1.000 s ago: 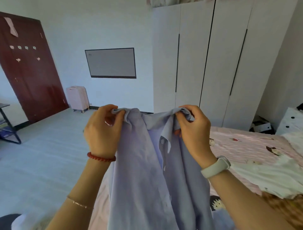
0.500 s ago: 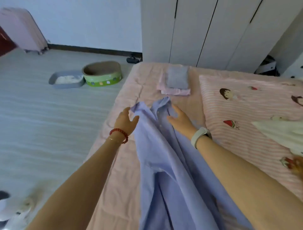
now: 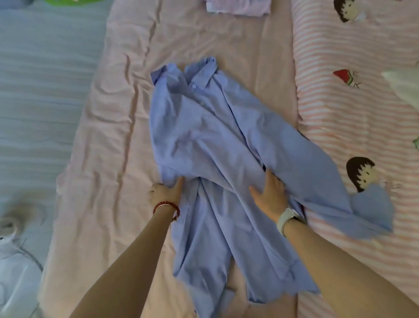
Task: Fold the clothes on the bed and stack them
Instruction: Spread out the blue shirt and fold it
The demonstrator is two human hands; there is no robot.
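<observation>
A light blue button shirt (image 3: 204, 127) lies spread on the pink sheet of the bed (image 3: 108, 136), collar at the far end and one sleeve trailing right onto the striped quilt. My left hand (image 3: 166, 193) pinches the shirt's left side edge, thumb on top of the fabric. My right hand (image 3: 269, 195) rests flat on the shirt's right side, its fingertips slipped under the fold of the sleeve. A small stack of folded clothes (image 3: 238, 6) sits at the far end of the bed.
A pink striped quilt with cartoon prints (image 3: 353, 113) covers the bed's right half, with a white garment (image 3: 403, 88) on it at the right edge. The pale floor (image 3: 40, 79) runs along the left, with a green tub (image 3: 72, 1) at the top.
The shirt went from being held up by its shoulders to lying on the bed. Both hands moved from the collar end down to the shirt's middle sides.
</observation>
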